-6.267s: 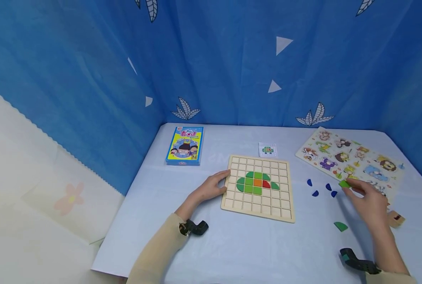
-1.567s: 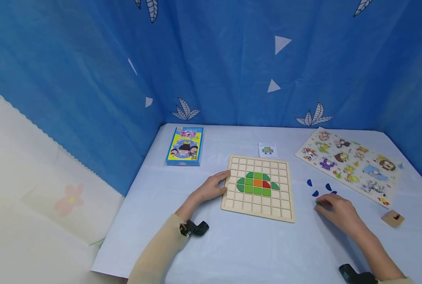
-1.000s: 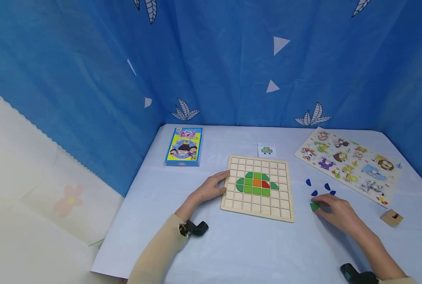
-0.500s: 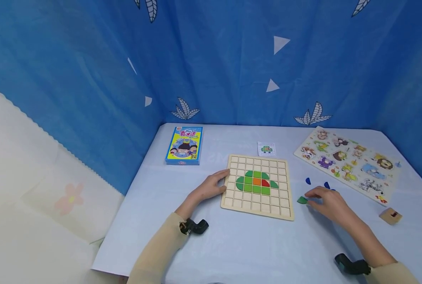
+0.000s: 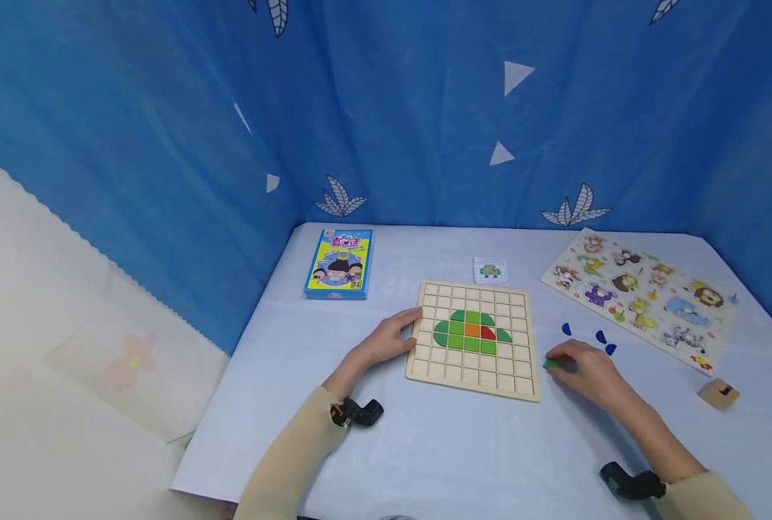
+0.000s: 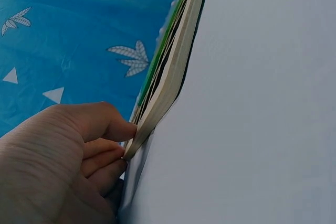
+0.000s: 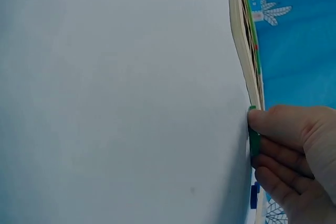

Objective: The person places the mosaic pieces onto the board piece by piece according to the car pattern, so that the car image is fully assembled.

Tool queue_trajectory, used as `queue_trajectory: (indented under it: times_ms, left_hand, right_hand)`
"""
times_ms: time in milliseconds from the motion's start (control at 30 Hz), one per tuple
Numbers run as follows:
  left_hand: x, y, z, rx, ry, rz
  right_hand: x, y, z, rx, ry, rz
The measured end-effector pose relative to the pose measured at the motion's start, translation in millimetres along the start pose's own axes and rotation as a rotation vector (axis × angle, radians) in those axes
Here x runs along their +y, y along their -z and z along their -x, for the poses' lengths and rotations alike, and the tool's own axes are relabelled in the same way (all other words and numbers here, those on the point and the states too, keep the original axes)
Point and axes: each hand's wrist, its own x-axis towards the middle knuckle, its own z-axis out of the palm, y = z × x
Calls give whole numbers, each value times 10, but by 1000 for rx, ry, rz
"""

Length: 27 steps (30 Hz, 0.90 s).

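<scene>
My left hand [image 5: 386,341] rests at the left edge of a square wooden grid board [image 5: 470,379], thumb and fingertips spread along that edge; in the left wrist view the thumb [image 6: 118,124] touches the rim. Green, orange and red tiles [image 5: 471,331] fill cells in the board's middle. Just right of the board, my right hand [image 5: 583,370] pinches a green quarter-round tile [image 7: 254,137] between thumb and fingers, low over the table. Fingers partly cover the tile in the head view. Small blue half-round tiles [image 5: 601,336] lie beyond the right hand.
A small pattern card [image 5: 490,271] lies behind the board. At the back left is a blue and yellow box [image 5: 339,264]. An animal puzzle board [image 5: 642,300] lies at the right, with a small wooden block [image 5: 719,394] near its front corner. Blue cloth [image 5: 386,108] hangs behind.
A light green tile came onto the board from my right hand. The right hand then picked up the dark green quarter-round tile and carried it left towards the board. The left hand stays put.
</scene>
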Motion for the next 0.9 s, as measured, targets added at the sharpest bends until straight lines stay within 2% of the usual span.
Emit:
queue_trajectory:
  times_ms: [133,233,300,400,500,667,900]
  left_hand:
    - [-4,10,12,3,6,2]
    - [-9,13,19,3,15,-3]
    - [-6,11,23,4,18,-1]
    - [4,5,19,3,17,1]
    - [16,-7,8,-1,11,6]
    - [23,-20,-8,0,6,9]
    - [16,-5,-2,7,10,7]
  right_hand:
    - [-85,91,-105,-25,23,-24]
    - [-191,142,-227,1,88,-69]
    - [-263,122,-308,13,146,-87]
    - [-351,23,-401,-13,209,-102]
    - [-398,-92,-440,-66,212,-98]
    - [-399,-202,-433,-113,162,-68]
    - [-387,-232,-435,-101,204,-56]
